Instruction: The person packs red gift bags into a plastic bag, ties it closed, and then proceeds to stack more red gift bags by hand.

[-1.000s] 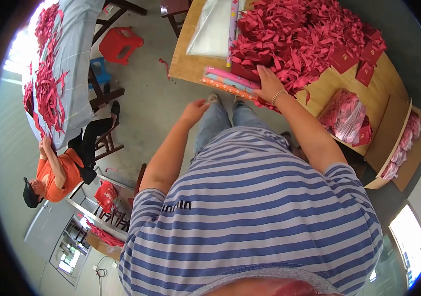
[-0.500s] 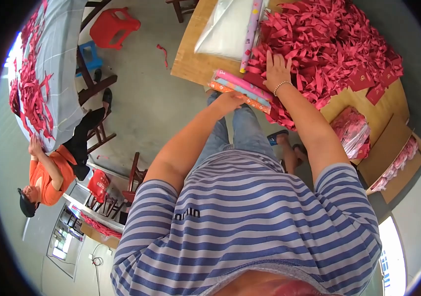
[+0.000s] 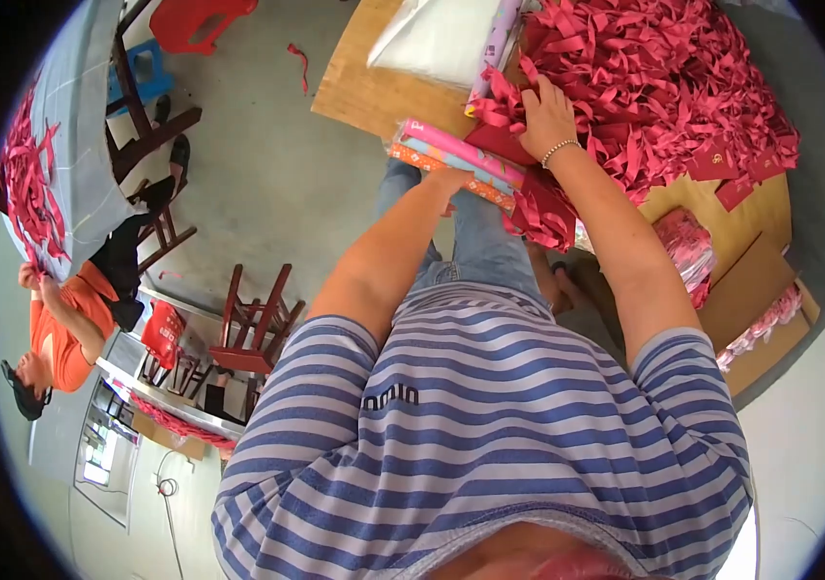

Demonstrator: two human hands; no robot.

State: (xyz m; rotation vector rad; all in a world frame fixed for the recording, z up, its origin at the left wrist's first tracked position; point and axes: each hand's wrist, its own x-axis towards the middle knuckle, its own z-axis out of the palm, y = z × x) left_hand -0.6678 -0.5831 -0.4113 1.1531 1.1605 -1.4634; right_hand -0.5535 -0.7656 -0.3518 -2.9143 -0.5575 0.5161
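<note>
My left hand (image 3: 445, 184) is closed around a bundle of patterned rolls (image 3: 461, 145) in pink, blue and orange at the table's near edge. Clear plastic shows at the bundle's left end; my fingertips are partly hidden beneath it. My right hand (image 3: 549, 124), wearing a beaded bracelet, lies with fingers apart on the left side of a heap of red ribbons (image 3: 654, 87). Flat dark red pieces (image 3: 712, 162) show among the ribbons. Some red ribbons (image 3: 540, 217) hang over the edge by the rolls' right end.
White plastic sheets (image 3: 432, 43) and a purple patterned roll (image 3: 496, 53) lie on the wooden table (image 3: 350, 77). A cardboard box (image 3: 746, 290) stands at right. Stools, including a red one (image 3: 195, 19), stand at left, where a person in an orange shirt (image 3: 74, 314) handles ribbons.
The view has shifted slightly. The bundle of rolls has moved a little left with my left hand. My right hand's fingers are more bent, and ribbons beside them have shifted.
</note>
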